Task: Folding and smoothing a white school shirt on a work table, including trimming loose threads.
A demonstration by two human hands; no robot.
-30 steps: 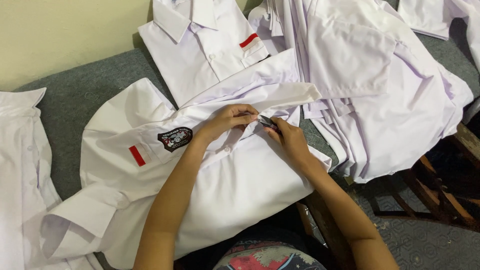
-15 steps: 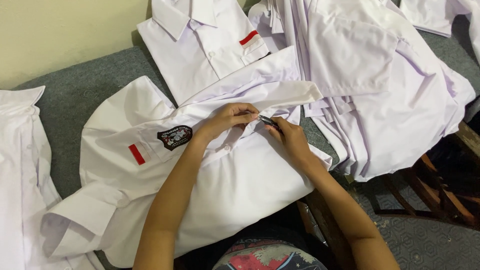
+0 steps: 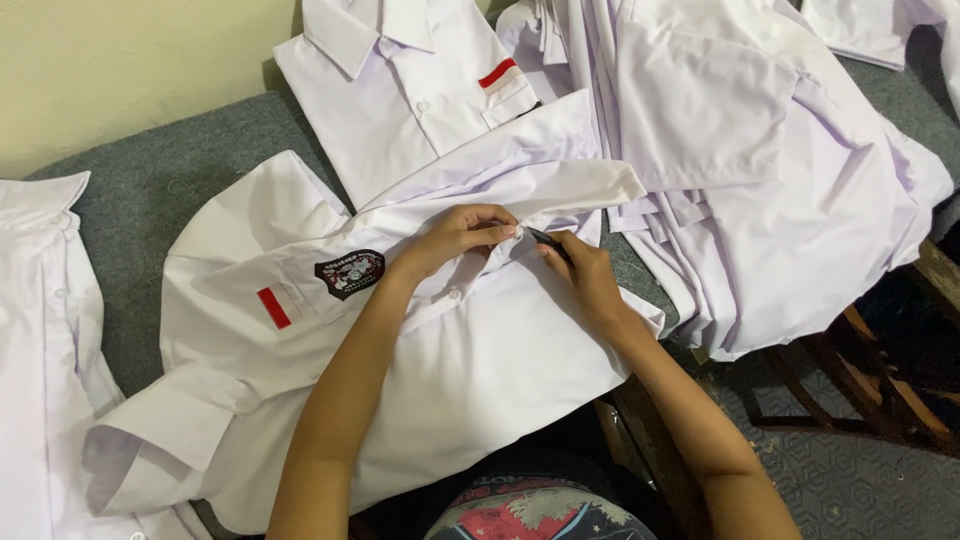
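Shirts everywhere on this grey felt-covered surface point(image 3: 170, 190) — all white, short-sleeved uniform ones. The one being handled is the white shirt point(image 3: 330, 400) spread flat in the middle, with a dark crest badge point(image 3: 350, 273) and a small red strip point(image 3: 273, 307) on its chest pocket side. Left hand point(image 3: 460, 238) sits on the fabric up near the collar, its grip pressed together and pinching a fold of the cloth between fingertips. Right hand point(image 3: 585, 280) is just beside it, its grip closed around a small dark tool point(image 3: 545, 238) whose tip points at the pinched spot — too small to tell exactly what kind of tool it is. Both hands are nearly touching over the collar area. Behind that lies another folded shirt point(image 3: 410, 90) with the same kind of red strip on the pocket, and to the right there's a big messy pile of shirts point(image 3: 780, 160) hanging off the edge. One more shirt point(image 3: 40, 330) peeks in at the far left. Wooden frame point(image 3: 870, 390) shows lower right over patterned flooring.
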